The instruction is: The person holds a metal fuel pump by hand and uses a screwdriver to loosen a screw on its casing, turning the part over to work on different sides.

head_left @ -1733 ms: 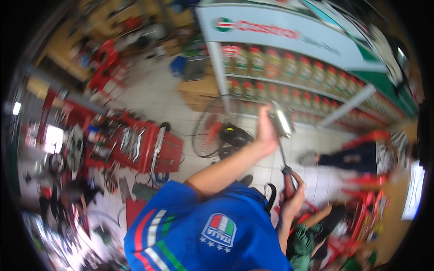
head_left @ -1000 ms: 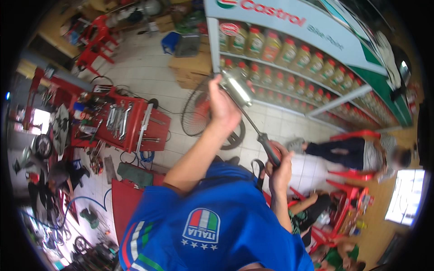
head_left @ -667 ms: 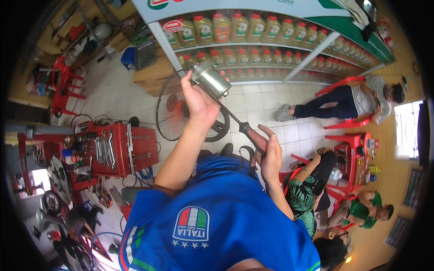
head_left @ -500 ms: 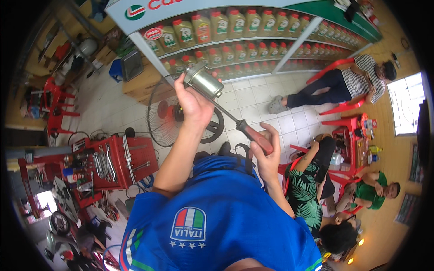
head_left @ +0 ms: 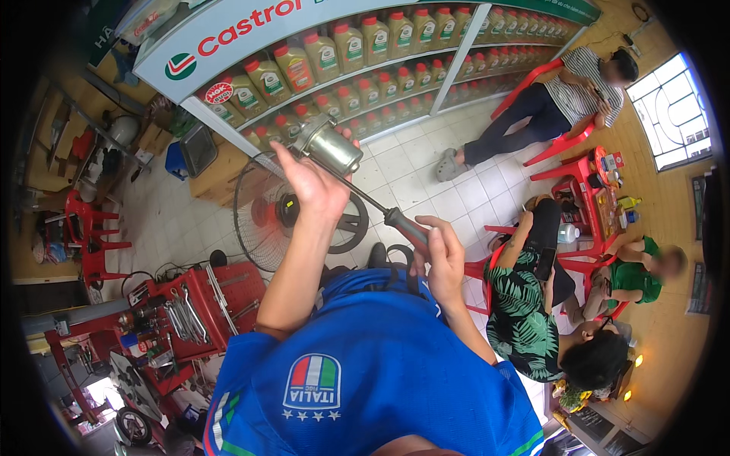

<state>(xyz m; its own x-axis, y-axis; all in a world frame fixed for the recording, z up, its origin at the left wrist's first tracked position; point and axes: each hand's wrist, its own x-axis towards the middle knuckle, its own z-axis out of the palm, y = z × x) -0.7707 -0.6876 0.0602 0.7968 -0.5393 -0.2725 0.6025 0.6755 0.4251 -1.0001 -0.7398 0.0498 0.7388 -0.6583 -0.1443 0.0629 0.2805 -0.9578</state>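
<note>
A silvery metal cylinder that looks like a small starter motor point(head_left: 337, 150) rests in my raised left hand point(head_left: 315, 190). The palm is under it, the fingers curl behind its far side, and the thumb sticks out on the left. My right hand point(head_left: 445, 254) is closed around the red and black handle of a screwdriver point(head_left: 404, 226). Its long thin shaft slants up and left to the motor's underside beside my left palm. The tip is hidden behind the motor and hand, so I cannot tell exactly what it touches.
Beyond my hands stand a floor fan point(head_left: 262, 213) and a display shelf of oil bottles point(head_left: 376, 42). A red tool cart point(head_left: 228, 292) with wrenches is at left. People sit on red chairs to the right, one in a leaf-print shirt point(head_left: 521, 327) close by, near a red table point(head_left: 578, 186).
My right fingers have folded closer around the screwdriver handle; the index finger was raised before. The motor stays in my left hand. The whole view has shifted and turned slightly.
</note>
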